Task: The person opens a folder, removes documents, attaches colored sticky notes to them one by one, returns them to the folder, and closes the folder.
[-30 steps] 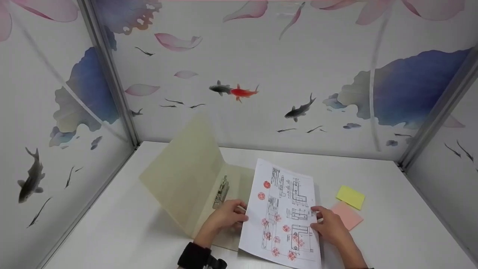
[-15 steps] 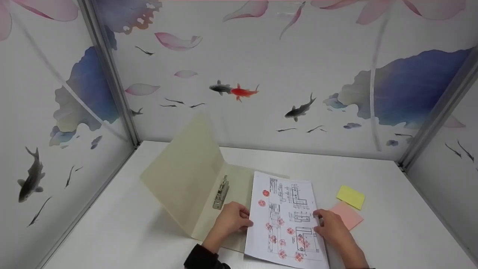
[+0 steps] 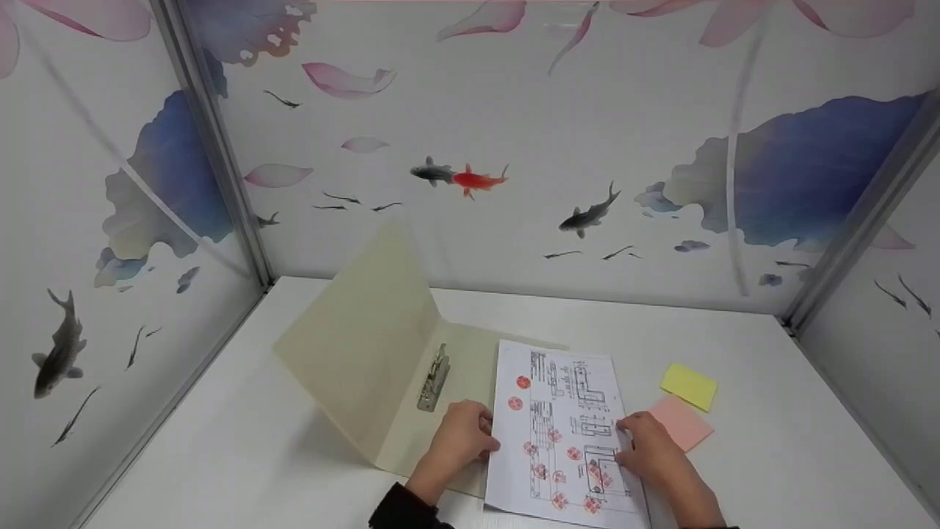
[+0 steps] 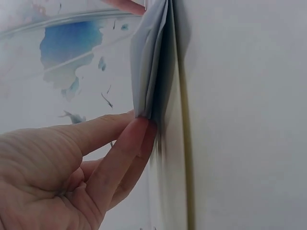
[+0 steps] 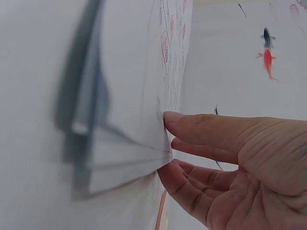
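Several sheets of paper [image 3: 551,419], the top one printed with technical drawings and red stamp marks, lie partly over the right half of an opened cream file folder [image 3: 367,345]. My left hand [image 3: 459,439] pinches the stack's left edge between thumb and fingers; the left wrist view shows the sheet edges [image 4: 146,72] in that hand's fingertips. On the right edge, my right hand [image 3: 653,448] pinches the paper, thumb on the printed face and fingers behind. In the right wrist view the sheets [image 5: 129,96] fan slightly apart. A metal clip [image 3: 435,378] sits near the folder's spine, left of the stack.
A yellow sticky-note pad [image 3: 689,386] and a pink one [image 3: 683,422] lie to the right of the paper, close to my right hand. The folder's cover stands tilted up on the left. Printed wall panels [image 3: 514,242] enclose the white table [image 3: 213,411].
The stack has come down toward me and slightly right, lying lower over the folder. Both hands have moved with it, keeping their hold; the left shifted rightward.
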The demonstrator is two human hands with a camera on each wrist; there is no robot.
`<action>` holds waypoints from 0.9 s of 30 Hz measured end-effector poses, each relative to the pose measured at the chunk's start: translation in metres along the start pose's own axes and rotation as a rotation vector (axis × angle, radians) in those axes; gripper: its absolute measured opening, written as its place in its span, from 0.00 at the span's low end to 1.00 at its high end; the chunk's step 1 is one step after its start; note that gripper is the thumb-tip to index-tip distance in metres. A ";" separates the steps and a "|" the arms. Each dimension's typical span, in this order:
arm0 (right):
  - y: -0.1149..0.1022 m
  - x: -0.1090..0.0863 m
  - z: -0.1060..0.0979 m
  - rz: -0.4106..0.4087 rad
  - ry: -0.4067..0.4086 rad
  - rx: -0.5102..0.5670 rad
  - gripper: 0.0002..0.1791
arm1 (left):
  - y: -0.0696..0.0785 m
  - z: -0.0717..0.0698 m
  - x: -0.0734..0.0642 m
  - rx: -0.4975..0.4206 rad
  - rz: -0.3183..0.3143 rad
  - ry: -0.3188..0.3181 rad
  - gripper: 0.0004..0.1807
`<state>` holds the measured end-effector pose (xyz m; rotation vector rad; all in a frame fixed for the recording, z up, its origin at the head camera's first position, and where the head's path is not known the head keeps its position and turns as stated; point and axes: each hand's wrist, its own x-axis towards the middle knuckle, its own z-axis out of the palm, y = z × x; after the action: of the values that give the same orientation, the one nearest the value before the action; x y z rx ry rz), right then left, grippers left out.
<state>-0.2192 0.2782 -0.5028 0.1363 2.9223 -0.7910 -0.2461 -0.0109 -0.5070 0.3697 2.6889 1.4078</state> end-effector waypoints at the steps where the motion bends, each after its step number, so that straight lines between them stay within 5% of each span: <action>1: 0.000 -0.001 0.000 -0.006 0.004 -0.006 0.25 | 0.000 0.000 0.000 0.003 0.000 0.001 0.14; 9: 0.000 -0.003 0.001 -0.007 0.006 -0.011 0.24 | 0.004 0.001 -0.001 0.025 -0.040 -0.014 0.15; 27: 0.008 -0.001 -0.005 -0.004 -0.039 -0.012 0.25 | 0.003 0.001 -0.001 0.089 0.006 -0.010 0.22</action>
<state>-0.2178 0.2877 -0.5028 0.1127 2.8908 -0.7675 -0.2446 -0.0081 -0.5050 0.3906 2.7514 1.2871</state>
